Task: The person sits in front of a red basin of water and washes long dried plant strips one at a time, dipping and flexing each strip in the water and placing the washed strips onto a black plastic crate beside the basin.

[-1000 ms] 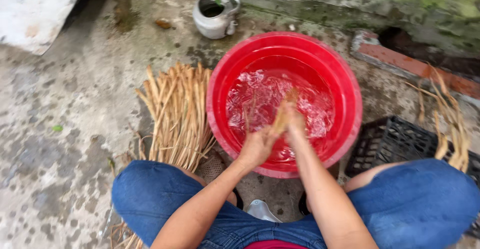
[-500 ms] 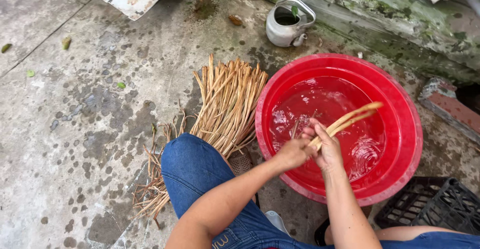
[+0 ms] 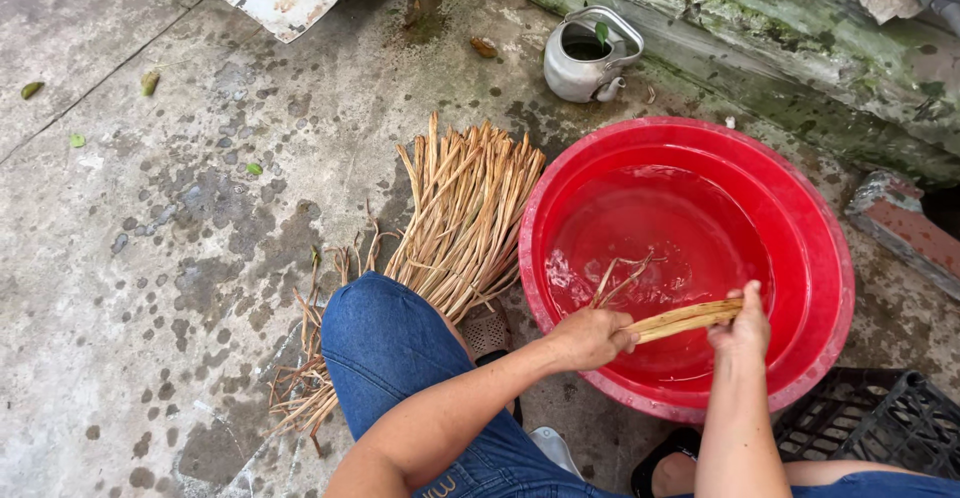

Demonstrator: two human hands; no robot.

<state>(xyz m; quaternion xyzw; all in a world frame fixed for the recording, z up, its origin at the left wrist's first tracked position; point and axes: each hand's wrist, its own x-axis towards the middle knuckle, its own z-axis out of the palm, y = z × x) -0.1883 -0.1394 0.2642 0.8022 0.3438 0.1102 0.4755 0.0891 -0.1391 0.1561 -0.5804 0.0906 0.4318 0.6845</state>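
A tan plant stalk [image 3: 685, 319] lies level over the water in the red basin [image 3: 800, 248] at right of centre, your left hand [image 3: 590, 338] clenched on its rooty end, your right hand [image 3: 742, 324] pinching the other. Keep both grips firm and the stalk low in the water (splashes stay inside). More stalks [image 3: 455, 228] are piled at centre, left of the basin; a metal kettle [image 3: 585, 58] stands at the top.

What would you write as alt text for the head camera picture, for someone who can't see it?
Two hands, left and right, hold a tan stalk over water in a red basin. A pile of stalks lies left of it on wet concrete, with a metal kettle beyond.
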